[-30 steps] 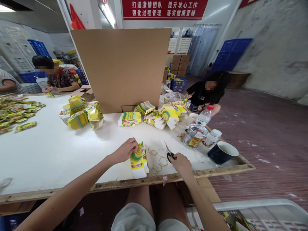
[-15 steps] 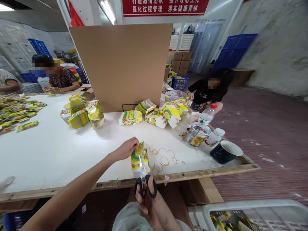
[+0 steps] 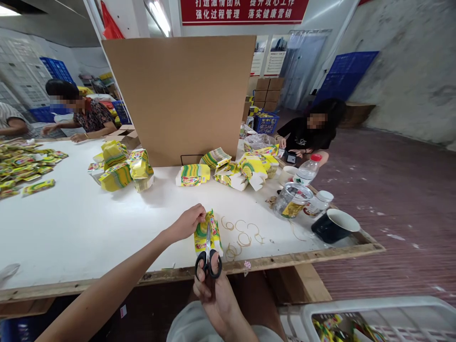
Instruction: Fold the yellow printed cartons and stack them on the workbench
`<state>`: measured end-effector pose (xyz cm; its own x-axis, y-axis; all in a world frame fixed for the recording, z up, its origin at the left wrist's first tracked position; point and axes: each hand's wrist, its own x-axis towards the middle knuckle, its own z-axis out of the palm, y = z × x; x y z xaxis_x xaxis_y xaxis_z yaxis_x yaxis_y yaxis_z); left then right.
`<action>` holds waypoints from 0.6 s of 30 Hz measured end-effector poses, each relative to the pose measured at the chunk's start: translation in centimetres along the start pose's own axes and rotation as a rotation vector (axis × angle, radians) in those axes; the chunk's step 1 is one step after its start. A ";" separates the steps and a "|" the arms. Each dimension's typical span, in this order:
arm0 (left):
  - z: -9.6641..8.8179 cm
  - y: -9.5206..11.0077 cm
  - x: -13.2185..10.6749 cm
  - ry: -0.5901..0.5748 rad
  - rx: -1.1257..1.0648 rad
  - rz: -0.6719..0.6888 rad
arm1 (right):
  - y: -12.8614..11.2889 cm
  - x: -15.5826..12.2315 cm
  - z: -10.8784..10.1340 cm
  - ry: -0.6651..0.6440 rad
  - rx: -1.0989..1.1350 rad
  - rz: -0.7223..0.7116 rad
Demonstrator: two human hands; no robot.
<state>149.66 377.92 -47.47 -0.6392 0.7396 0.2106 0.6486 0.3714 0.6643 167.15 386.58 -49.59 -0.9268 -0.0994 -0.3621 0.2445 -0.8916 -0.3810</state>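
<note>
My left hand (image 3: 194, 221) is closed on the top edge of a flattened yellow and green printed carton (image 3: 200, 241) near the table's front edge. My right hand (image 3: 212, 287) grips black-handled scissors (image 3: 208, 261), thumb and fingers through the loops. Their blades lie over the carton, pointing away from me and nearly together. Whether they are cutting into the card I cannot tell. Several loose rubber bands (image 3: 244, 238) are scattered on the white table (image 3: 149, 209) just right of the carton.
Stacks of folded cartons (image 3: 194, 175) lie before an upright cardboard sheet (image 3: 181, 99). At right stand a dark mug (image 3: 329, 228), a clear jar (image 3: 292, 202) and bottles. Small packets (image 3: 28, 166) are heaped at left. A white basket (image 3: 374, 304) sits low right. Other people sit around the table.
The scissors' handles have come closer together and moved slightly left and up with my right hand. My left hand stays put. A person at far left has spread their hands apart.
</note>
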 end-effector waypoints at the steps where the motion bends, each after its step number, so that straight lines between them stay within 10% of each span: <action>1: 0.0 0.0 0.0 0.008 -0.006 -0.004 | -0.1 0.1 0.2 -0.023 0.022 0.011; 9: -0.4 -0.6 -0.2 0.062 -0.111 -0.076 | -1.6 0.1 1.2 0.092 -0.386 -0.201; 12: -0.6 -0.8 -0.1 0.064 -0.156 -0.089 | -5.8 0.9 -0.7 0.362 -0.939 -0.437; 18: -1.0 -0.7 0.3 0.053 -0.217 -0.102 | -16.3 3.0 -7.1 0.759 -1.336 -0.612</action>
<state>148.55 377.35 -47.18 -0.7217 0.6715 0.1681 0.4792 0.3095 0.8213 162.38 403.99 -50.50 -0.7282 0.6839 -0.0457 0.3478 0.3112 -0.8844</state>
